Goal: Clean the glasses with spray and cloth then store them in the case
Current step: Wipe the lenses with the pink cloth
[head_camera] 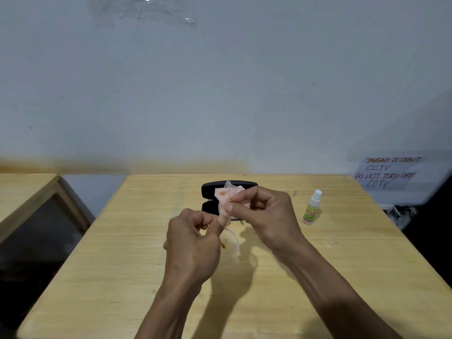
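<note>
Matt wood table (pixel 122 253), soft cloth (pixel 226 194)

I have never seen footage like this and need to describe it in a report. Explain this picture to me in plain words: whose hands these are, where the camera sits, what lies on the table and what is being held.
There is one picture, taken by a camera worn on a person's head, looking forward and down. That is why you see two bare forearms reaching in from the bottom.

The left hand grips a pair of clear-framed glasses. The right hand pinches a pale pink cloth against their upper part, seemingly wiping.

On the light wooden table lies an open black glasses case, just behind the hands. To the right stands a small spray bottle with a white top, its small clear cap apparently lying nearer the camera. A handwritten CCTV notice hangs on the wall at far right.
</note>
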Demonstrator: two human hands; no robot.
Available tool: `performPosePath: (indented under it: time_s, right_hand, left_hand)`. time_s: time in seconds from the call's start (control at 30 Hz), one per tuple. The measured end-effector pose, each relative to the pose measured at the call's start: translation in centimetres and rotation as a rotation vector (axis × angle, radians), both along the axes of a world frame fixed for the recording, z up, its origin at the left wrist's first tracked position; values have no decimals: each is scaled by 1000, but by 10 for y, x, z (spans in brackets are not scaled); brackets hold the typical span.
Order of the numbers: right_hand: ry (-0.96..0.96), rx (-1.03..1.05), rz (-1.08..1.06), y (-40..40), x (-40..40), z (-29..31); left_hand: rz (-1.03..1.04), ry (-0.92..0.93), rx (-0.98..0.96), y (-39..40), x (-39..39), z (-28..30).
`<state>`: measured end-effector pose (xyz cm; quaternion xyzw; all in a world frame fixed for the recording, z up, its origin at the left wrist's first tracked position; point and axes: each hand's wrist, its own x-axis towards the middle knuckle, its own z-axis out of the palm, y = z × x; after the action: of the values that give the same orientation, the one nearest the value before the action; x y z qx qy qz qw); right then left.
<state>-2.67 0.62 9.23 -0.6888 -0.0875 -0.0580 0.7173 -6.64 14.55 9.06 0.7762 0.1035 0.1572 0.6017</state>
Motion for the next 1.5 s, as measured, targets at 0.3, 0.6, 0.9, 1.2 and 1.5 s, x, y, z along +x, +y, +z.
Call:
performPosePath:
  time_s: [0.3,0.6,0.9,1.2,1.5]
  right_hand:
    - [-77,-27,6,-13,-2,-4]
    - [34,127,-8,4,-5,2]
    - [195,27,62,-5,-2,6]
    - [275,383,20,10,-1,11]
    - [213,208,97,4,-6,7]
  left_hand:
    - [-37,-8,44,-4,-4,5]
    - [22,-47,33,-9,-2,6]
    - [22,-8,228,-3,-5,2]
    - [-4,-49,289,-9,-9,6]
    - [3,-34,151,-1,-6,4]
